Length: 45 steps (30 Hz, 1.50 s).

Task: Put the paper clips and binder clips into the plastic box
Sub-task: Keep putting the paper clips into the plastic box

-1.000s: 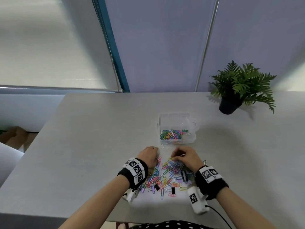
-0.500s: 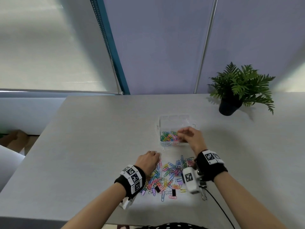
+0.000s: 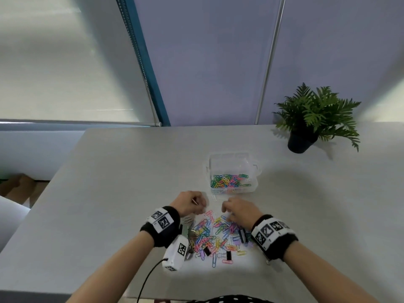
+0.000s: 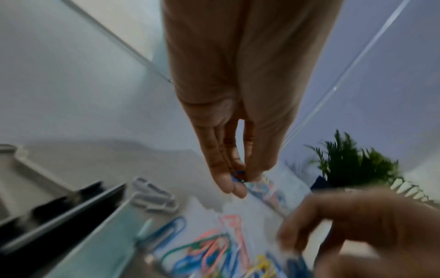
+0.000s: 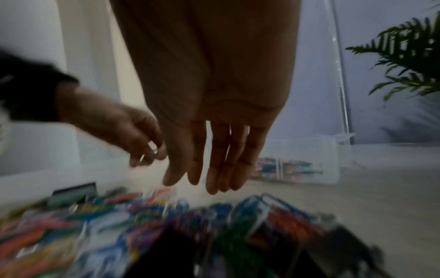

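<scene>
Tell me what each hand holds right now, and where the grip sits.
Left hand pinches a blue paper clip by one end between thumb and fingertips. Right hand holds nothing.

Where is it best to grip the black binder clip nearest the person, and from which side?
Probably pinch the black binder clip by its body, from above on the near side: it lies at the pile's near edge, with bare table before it.

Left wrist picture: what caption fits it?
Left hand pinches a blue paper clip above the colourful paper clips.
</scene>
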Each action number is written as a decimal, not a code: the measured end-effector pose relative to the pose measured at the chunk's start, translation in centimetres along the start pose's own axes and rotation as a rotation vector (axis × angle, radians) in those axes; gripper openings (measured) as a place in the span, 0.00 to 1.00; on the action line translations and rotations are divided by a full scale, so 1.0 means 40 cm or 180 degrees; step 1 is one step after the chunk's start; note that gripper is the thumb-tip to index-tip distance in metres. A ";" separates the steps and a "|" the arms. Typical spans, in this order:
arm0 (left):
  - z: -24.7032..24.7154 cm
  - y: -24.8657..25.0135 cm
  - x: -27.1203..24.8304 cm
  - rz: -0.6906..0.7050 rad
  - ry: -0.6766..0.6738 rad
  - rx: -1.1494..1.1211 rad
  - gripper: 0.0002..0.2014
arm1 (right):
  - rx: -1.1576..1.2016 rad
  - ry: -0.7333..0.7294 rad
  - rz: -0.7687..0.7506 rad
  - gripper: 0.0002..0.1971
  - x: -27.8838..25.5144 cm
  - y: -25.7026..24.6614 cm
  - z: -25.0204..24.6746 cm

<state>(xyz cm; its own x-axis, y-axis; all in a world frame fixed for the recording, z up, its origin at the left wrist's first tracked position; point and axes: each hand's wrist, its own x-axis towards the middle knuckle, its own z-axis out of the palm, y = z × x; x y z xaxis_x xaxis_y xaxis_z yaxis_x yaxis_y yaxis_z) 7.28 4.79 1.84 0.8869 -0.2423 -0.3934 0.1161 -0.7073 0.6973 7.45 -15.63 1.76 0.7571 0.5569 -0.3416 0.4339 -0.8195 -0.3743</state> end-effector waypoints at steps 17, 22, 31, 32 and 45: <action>-0.039 0.166 0.160 0.0428 0.0603 0.0536 0.12 | -0.0306 0.0068 -0.0126 0.09 -0.004 -0.008 0.060; -0.031 0.120 0.084 0.0758 0.0910 0.0710 0.10 | 0.0292 0.0415 -0.0055 0.09 -0.024 0.021 0.055; 0.087 0.034 -0.021 0.0155 0.0084 0.1760 0.16 | 0.1809 0.0809 0.0092 0.10 -0.005 0.040 0.019; 0.098 0.037 -0.020 0.0170 0.0143 0.1805 0.14 | 0.1877 0.0809 0.0099 0.11 -0.002 0.040 0.012; 0.066 0.046 0.010 0.0053 -0.0307 0.1645 0.09 | 0.2619 0.0895 0.0386 0.07 -0.023 0.069 -0.017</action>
<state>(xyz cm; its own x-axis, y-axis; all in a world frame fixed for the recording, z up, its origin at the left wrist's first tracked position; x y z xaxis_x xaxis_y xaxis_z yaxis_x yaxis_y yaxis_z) 6.65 1.63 1.40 0.8388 -0.2990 -0.4550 -0.1550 -0.9323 0.3269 8.28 -18.49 1.62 0.9146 0.3294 -0.2347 -0.0650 -0.4529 -0.8892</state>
